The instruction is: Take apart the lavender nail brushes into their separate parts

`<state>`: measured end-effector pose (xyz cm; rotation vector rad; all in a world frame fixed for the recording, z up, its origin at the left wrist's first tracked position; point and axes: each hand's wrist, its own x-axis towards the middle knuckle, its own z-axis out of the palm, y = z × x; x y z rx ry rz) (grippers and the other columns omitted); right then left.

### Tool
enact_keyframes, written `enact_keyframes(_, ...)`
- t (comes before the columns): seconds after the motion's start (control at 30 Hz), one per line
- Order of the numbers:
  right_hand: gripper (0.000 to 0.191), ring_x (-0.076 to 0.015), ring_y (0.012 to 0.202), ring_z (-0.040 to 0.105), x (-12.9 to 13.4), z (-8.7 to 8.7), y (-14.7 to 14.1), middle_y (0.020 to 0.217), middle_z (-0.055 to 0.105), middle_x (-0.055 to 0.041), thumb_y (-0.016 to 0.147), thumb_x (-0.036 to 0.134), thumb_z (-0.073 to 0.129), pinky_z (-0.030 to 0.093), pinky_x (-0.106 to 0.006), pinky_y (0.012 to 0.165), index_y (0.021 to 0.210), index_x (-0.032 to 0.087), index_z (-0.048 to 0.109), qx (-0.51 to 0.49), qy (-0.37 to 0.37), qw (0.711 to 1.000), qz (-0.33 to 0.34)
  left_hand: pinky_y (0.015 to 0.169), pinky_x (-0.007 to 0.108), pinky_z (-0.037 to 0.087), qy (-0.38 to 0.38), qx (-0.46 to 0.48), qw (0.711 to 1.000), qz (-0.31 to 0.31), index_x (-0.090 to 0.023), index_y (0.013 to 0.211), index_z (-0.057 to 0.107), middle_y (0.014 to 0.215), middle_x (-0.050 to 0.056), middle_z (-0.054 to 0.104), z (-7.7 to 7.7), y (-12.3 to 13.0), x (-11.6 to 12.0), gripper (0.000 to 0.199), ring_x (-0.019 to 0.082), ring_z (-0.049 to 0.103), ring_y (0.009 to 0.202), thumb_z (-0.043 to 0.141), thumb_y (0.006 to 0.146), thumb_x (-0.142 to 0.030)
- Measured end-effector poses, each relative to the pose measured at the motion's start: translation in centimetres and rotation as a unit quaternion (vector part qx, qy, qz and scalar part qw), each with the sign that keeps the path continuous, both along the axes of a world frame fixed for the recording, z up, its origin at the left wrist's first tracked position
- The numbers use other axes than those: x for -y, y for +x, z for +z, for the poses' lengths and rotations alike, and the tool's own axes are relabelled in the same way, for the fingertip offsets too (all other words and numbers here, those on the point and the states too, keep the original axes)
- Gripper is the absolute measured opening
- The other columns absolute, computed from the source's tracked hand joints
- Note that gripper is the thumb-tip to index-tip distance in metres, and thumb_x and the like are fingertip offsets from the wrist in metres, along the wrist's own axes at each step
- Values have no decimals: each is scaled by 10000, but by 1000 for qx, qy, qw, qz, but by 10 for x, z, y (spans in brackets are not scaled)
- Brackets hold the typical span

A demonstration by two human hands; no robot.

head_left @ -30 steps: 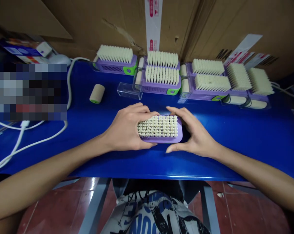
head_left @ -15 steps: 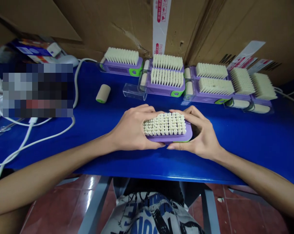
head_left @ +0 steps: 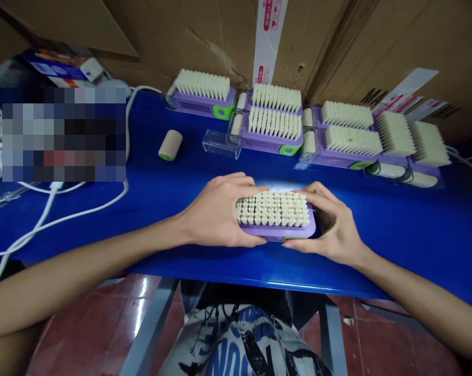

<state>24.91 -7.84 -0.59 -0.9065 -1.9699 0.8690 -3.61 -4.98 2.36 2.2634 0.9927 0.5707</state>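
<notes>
my left hand (head_left: pixel 228 211) wrapped snug round purple brush (head_left: pixel 274 210), palm at left end; right hand (head_left: pixel 338 227) half-curled astride other end, can't tell if gripping; long axis left-right between hands

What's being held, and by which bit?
A purple brush: the left hand grips its left end. The right hand curves around its right end, but whether it grips is unclear.
</notes>
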Motion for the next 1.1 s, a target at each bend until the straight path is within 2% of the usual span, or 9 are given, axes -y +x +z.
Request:
enact_keyframes(0.1,882,-275,1199,724,-8,-5,-1,1334,738,-46,736,407,1086,618,-464,1055,1533,414,709,-24,-45,998,25,786,398,528,-12,-17,999,31,-171,1114,854,938,56,774,2,0,1,593,270,705,903,984,675,-548)
enact_keyframes(0.2,887,-300,1382,705,-15,-7,-3,1514,691,-67,792,405,1053,601,-478,1177,1583,402,653,-31,-80,995,45,911,462,586,7,-22,998,62,-165,1328,812,1119,96,837,-1,1,2,757,317,748,1038,987,677,-510)
enact_keyframes(0.37,1031,-355,1422,672,-18,-8,-5,1545,676,-126,739,542,1064,558,-589,1237,1630,333,590,46,-16,999,22,1134,590,586,70,-26,995,68,-119,1558,659,1414,163,808,-13,2,1,980,389,756,1235,976,704,-482)
enact_keyframes(0.5,950,-360,1428,670,-19,-11,-4,1559,666,-141,769,586,1033,579,-600,1223,1584,325,621,35,-10,999,-15,1256,640,527,87,-14,993,77,-180,1598,601,1583,178,715,-17,1,1,976,424,697,1438,952,757,-530)
enact_keyframes(0.63,895,-332,1411,713,-21,-14,-1,1547,681,-143,777,572,1032,632,-518,1190,1537,290,651,-39,-71,995,-54,1266,588,545,36,27,997,68,-199,1609,565,1634,175,675,-11,0,1,924,393,681,1484,896,829,-567)
enact_keyframes(0.77,798,-320,1420,735,-20,-11,-2,1560,723,-136,868,506,970,669,-503,1157,1556,271,642,-43,-98,994,-37,1154,529,620,-18,43,994,94,-201,1545,608,1531,151,745,-4,-1,1,893,365,764,1338,912,789,-568)
enact_keyframes(0.9,643,-344,1427,742,-12,-3,-9,1593,715,-160,944,331,829,695,-531,1121,1557,216,670,62,35,995,-67,1042,521,648,-26,43,987,150,-199,1452,653,1405,130,800,-4,4,7,807,351,806,1201,881,788,-598)
enact_keyframes(1.0,586,-371,1365,785,-5,1,-15,1510,768,-191,907,227,736,695,-560,1128,1489,165,720,129,168,970,-117,1057,544,639,5,32,986,166,-200,1497,605,1415,143,795,-6,10,15,809,367,796,1234,849,826,-579)
enact_keyframes(1.1,508,-380,1267,833,0,3,-21,1449,796,-216,920,224,695,736,-546,1048,1417,136,758,153,205,954,-154,1070,563,635,38,20,987,153,-199,1530,570,1453,159,780,-8,15,23,776,382,786,1271,799,872,-540)
